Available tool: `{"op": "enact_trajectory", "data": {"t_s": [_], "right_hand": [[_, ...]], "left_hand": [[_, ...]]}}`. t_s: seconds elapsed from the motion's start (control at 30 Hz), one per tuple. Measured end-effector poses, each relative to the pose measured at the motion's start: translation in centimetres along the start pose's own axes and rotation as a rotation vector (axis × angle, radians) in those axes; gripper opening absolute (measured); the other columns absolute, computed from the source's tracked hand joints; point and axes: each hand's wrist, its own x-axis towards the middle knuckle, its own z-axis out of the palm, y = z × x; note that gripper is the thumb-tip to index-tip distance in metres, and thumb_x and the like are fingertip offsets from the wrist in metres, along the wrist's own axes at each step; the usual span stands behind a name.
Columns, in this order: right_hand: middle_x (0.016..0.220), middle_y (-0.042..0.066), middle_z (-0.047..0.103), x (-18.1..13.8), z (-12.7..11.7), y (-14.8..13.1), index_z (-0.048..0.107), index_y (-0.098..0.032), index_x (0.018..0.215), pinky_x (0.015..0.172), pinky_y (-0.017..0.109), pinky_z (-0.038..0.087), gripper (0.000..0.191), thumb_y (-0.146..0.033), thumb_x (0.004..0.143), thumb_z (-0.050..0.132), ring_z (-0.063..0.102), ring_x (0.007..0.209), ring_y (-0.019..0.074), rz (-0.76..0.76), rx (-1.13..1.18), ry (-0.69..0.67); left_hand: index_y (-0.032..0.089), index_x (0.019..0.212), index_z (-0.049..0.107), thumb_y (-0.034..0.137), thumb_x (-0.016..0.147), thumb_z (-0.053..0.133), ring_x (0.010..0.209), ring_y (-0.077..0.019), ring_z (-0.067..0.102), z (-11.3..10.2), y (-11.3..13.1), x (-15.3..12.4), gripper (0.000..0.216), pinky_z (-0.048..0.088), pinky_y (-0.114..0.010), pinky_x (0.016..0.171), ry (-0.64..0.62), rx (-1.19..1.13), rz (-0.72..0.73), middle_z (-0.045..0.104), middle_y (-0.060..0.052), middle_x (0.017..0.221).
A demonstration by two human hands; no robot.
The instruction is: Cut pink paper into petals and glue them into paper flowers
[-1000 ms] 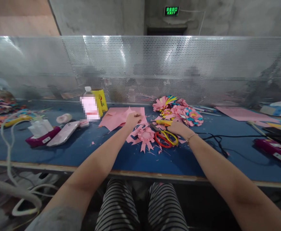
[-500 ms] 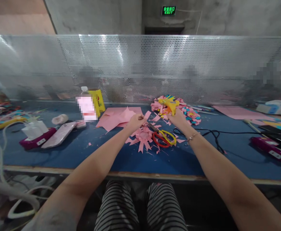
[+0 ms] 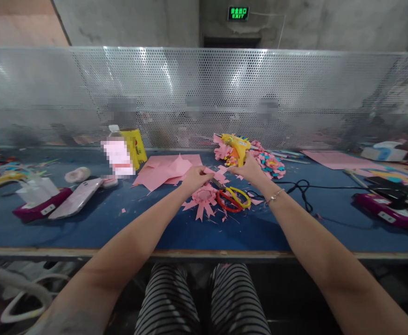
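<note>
A perforated metal screen (image 3: 190, 93) runs along the far edge of the blue counter (image 3: 120, 228). Loose pink paper sheets (image 3: 165, 170) lie left of centre, with a yellow can (image 3: 134, 146) further left and far. Right of centre, near the screen, sits a pile of paper flowers (image 3: 272, 164) in pink, blue and yellow. A black cord (image 3: 302, 190) trails off to the right across the counter. Nearer, at centre, a single pink paper flower (image 3: 204, 195) lies flat among scraps, with red and yellow scissors (image 3: 234, 199) touching its right side.

The right hand (image 3: 251, 170) is clenched round a yellow glue gun (image 3: 237, 148), raised just in front of the flower pile. The left hand (image 3: 194, 177) hovers just above the pink paper flower, fingers pinched on a small pink paper piece (image 3: 211, 171).
</note>
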Motion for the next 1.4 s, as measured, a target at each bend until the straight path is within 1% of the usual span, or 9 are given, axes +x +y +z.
{"op": "enact_trajectory", "data": {"t_s": [0.27, 0.43, 0.53, 0.7, 0.8, 1.0, 1.13, 1.3, 1.4], "right_hand": [[0.069, -0.005, 0.039, -0.2, 1.2, 0.6, 0.042, -0.017, 0.092, 0.05, 0.021, 0.038, 0.049, -0.022, 0.051, 0.069, 0.04, 0.059, 0.0074, -0.002, 0.082, -0.076], [0.066, -0.007, 0.039, -0.4, 1.0, 0.2, 0.039, -0.019, 0.088, 0.046, 0.019, 0.038, 0.049, -0.016, 0.049, 0.068, 0.041, 0.053, 0.0047, 0.07, 0.237, -0.103], [0.061, -0.008, 0.041, -0.6, 0.8, -0.5, 0.037, -0.019, 0.085, 0.044, 0.018, 0.04, 0.042, -0.016, 0.054, 0.066, 0.045, 0.049, 0.0054, 0.19, 0.341, -0.168], [0.055, -0.007, 0.044, -0.9, 0.5, -1.2, 0.039, -0.02, 0.081, 0.032, 0.016, 0.031, 0.021, -0.023, 0.07, 0.057, 0.043, 0.037, 0.0047, 0.318, 0.468, -0.276], [0.054, -0.007, 0.043, -1.0, 0.2, -1.4, 0.04, -0.02, 0.081, 0.029, 0.014, 0.024, 0.015, -0.023, 0.075, 0.052, 0.038, 0.033, 0.0034, 0.378, 0.533, -0.339], [0.053, -0.006, 0.044, -1.1, -0.4, -1.9, 0.044, -0.018, 0.082, 0.029, 0.013, 0.023, 0.006, -0.021, 0.078, 0.048, 0.038, 0.034, 0.0031, 0.509, 0.608, -0.423], [0.053, -0.005, 0.044, -1.1, -0.5, -1.9, 0.047, -0.017, 0.082, 0.029, 0.013, 0.023, 0.005, -0.02, 0.079, 0.045, 0.036, 0.034, 0.0027, 0.545, 0.634, -0.482], [0.053, -0.005, 0.045, -1.1, -0.7, -1.7, 0.047, -0.016, 0.083, 0.029, 0.013, 0.023, 0.007, -0.02, 0.079, 0.043, 0.036, 0.034, 0.0033, 0.544, 0.675, -0.517], [0.054, -0.004, 0.044, -1.1, -0.9, -1.7, 0.045, -0.017, 0.082, 0.029, 0.013, 0.023, 0.005, -0.019, 0.079, 0.042, 0.035, 0.035, 0.0031, 0.551, 0.713, -0.536]], "left_hand": [[0.014, 0.062, 0.05, 0.025, 0.068, 0.057, 0.044, -0.0066, 0.048, 0.7, 0.4, -0.3, 0.015, 0.037, -0.02, 0.045, -0.058, -0.111, -0.055, 0.056, 0.0, 0.054], [0.014, 0.06, 0.055, 0.026, 0.065, 0.058, 0.053, -0.0085, 0.05, 0.3, -0.4, 0.3, 0.014, 0.039, -0.021, 0.051, 0.009, -0.017, 0.098, 0.055, 0.001, 0.056], [0.014, 0.065, 0.06, 0.028, 0.064, 0.06, 0.076, -0.0136, 0.056, 0.0, -0.9, 0.7, 0.014, 0.044, -0.024, 0.065, 0.07, 0.047, 0.165, 0.063, -0.004, 0.079], [0.015, 0.074, 0.065, 0.032, 0.069, 0.059, 0.103, -0.0193, 0.052, -0.2, -0.9, 0.7, 0.019, 0.042, -0.033, 0.086, 0.106, 0.087, 0.233, 0.058, -0.009, 0.111], [0.016, 0.076, 0.066, 0.027, 0.071, 0.057, 0.104, -0.0188, 0.052, 0.0, -0.7, 0.5, 0.016, 0.043, -0.033, 0.087, 0.131, 0.131, 0.314, 0.054, -0.009, 0.115], [0.017, 0.074, 0.066, 0.027, 0.073, 0.057, 0.107, -0.0205, 0.045, -0.4, -0.3, 0.2, 0.013, 0.039, -0.04, 0.091, 0.435, 0.398, 0.561, 0.045, -0.008, 0.123], [0.018, 0.075, 0.065, 0.027, 0.077, 0.053, 0.103, -0.0184, 0.047, -0.9, -0.4, 0.3, 0.015, 0.04, -0.038, 0.09, 0.426, 0.482, 0.642, 0.047, -0.007, 0.123], [0.017, 0.073, 0.065, 0.022, 0.077, 0.051, 0.092, -0.0156, 0.054, -1.0, -0.9, 0.7, 0.016, 0.042, -0.034, 0.086, 0.389, 0.493, 0.582, 0.056, -0.007, 0.111], [0.018, 0.071, 0.066, 0.022, 0.074, 0.055, 0.098, -0.0175, 0.053, -0.7, -1.2, 0.8, 0.013, 0.041, -0.035, 0.088, 0.329, 0.525, 0.589, 0.058, -0.007, 0.11]]}}
